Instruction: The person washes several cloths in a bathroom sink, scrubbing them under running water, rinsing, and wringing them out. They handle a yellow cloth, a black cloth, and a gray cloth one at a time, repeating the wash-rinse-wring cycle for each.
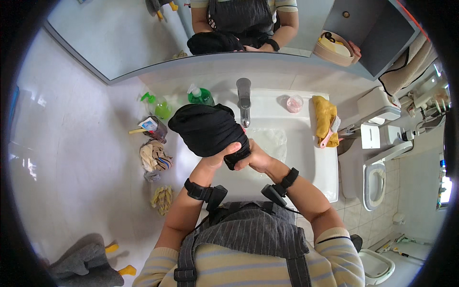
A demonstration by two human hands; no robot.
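A thick, bunched black cloth [203, 129] is held up over the left part of the white sink [328, 177]. My left hand [224, 154] is closed round its lower end, with the thumb on top. Beside it, my right hand [258, 158] grips the same end from the right. The bulk of the cloth leans up and to the left, in front of a green soap bottle. I cannot make out what kind of garment it is. Sudsy water [272, 142] lies in the basin below the grey faucet [244, 98].
Left of the sink are a pump bottle [161, 109], a dark cup [157, 130] and crumpled cloths [154, 157]. The green soap bottle [201, 95] stands behind. On the right rim are a pink jar [294, 104], yellow cloth [321, 111] and pink-handled brush [328, 138]. A mirror cabinet [215, 60] overhangs the back.
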